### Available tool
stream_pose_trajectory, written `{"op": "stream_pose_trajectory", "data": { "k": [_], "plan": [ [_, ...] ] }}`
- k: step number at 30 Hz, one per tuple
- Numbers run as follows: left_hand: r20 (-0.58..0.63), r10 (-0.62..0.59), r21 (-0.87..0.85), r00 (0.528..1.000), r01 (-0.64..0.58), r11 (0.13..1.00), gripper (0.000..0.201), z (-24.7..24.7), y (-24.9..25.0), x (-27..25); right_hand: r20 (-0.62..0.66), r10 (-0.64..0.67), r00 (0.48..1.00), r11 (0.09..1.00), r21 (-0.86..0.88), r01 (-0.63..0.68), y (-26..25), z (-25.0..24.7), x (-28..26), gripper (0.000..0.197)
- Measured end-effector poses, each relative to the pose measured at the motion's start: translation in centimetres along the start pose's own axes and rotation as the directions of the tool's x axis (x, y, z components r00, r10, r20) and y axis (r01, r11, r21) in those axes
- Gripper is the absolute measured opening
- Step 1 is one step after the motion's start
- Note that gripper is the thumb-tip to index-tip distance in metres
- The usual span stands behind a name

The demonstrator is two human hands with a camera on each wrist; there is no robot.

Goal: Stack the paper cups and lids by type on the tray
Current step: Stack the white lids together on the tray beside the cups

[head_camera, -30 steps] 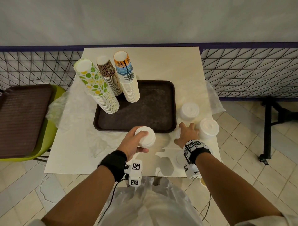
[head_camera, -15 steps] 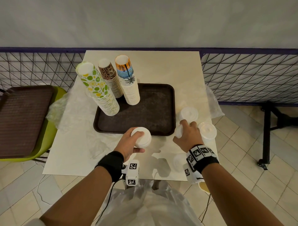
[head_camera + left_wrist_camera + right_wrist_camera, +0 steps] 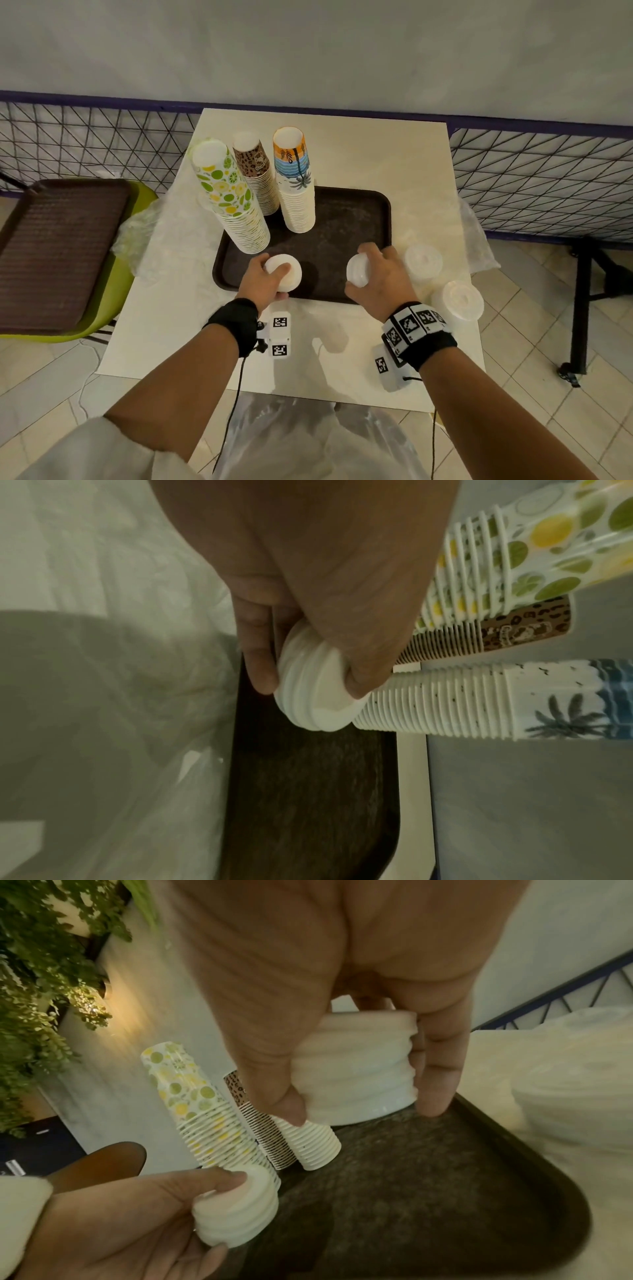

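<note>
This looks like a café or food-court seating area. A small pale table (image 3: pixel 376 154) carries a brown serving tray (image 3: pixel 359 219) with tall stacks of printed paper cups (image 3: pixel 236 202). A second tray (image 3: pixel 58 246) lies on a green chair (image 3: pixel 126 274), beside a wire-mesh railing (image 3: pixel 534 178) and tiled floor (image 3: pixel 548 359).

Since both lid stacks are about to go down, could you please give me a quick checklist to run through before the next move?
1. Left hand grips its stack of lids: ok.
2. Right hand grips its stack of lids: ok.
3. Both stacks are over the tray: ok.
4. Bare tray surface lies beneath them: ok.
5. Left stack is clear of the citrus-print cups: cannot tell, they are close.
6. All lids are gathered: not ok, two lid stacks remain on the table.
</note>
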State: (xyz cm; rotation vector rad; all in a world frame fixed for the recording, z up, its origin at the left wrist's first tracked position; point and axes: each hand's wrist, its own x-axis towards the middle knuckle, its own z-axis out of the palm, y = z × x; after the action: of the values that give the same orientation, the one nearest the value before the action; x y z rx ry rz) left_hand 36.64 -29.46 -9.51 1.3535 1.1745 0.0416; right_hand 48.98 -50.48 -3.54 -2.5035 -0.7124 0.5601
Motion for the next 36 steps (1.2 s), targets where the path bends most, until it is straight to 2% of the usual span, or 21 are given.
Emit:
{"op": "stream_pose_trajectory", "data": {
  "k": [3,8,13,16,20,25,29,31,34,36],
  "plan": [
    [0.008,0.000,0.047,1.000,0.000,0.999,0.066,-0.9,0.0,2.0,0.026,-0.003,1.000,1.000,-0.010,0.003,-1.1,1.2,0.8,0.069],
    [0.050,0.013,0.269,0.999,-0.026,0.963,0.064,-1.7,-0.5,4.1,0.065,-0.003,0.998,1.000,-0.020,0.004,-2.5,2.5,1.5,0.070],
    [0.012,-0.013,0.519,1.000,0.005,0.855,0.069,-1.7,-0.9,4.7,0.087,0.016,0.996,0.999,-0.030,-0.013,-3.5,3.3,2.2,0.070],
    [-0.047,0.062,0.643,0.997,-0.017,0.765,0.067,-1.7,-0.8,4.9,0.116,0.027,0.993,0.999,-0.037,-0.023,-3.9,3.7,2.4,0.069],
    [-0.037,0.098,0.594,0.995,-0.057,0.802,0.062,-1.8,-0.5,4.6,0.135,0.033,0.990,0.998,-0.057,-0.026,-4.0,4.0,2.7,0.069],
    [-0.012,0.076,0.529,0.997,-0.058,0.847,0.058,-2.3,-0.6,4.7,0.190,0.036,0.981,0.995,-0.102,-0.016,-4.5,4.7,3.3,0.072],
    [-0.022,0.056,0.427,0.998,-0.042,0.903,0.049,-3.1,-0.6,4.8,0.248,-0.014,0.969,0.990,-0.130,0.047,-6.1,5.8,4.2,0.074],
    [0.017,0.085,0.368,0.996,-0.086,0.926,0.049,-3.6,-0.8,4.7,0.265,-0.047,0.963,0.987,-0.134,0.086,-7.4,6.8,4.9,0.075],
    [0.103,0.186,0.448,0.977,-0.213,0.869,0.053,-3.9,-1.3,4.4,0.312,-0.066,0.948,0.979,-0.164,0.123,-8.9,8.6,6.0,0.076],
    [0.109,0.233,0.484,0.966,-0.256,0.837,0.046,-4.1,-1.5,4.6,0.318,-0.077,0.945,0.971,-0.189,0.143,-9.5,9.8,6.5,0.076]
  ]
}}
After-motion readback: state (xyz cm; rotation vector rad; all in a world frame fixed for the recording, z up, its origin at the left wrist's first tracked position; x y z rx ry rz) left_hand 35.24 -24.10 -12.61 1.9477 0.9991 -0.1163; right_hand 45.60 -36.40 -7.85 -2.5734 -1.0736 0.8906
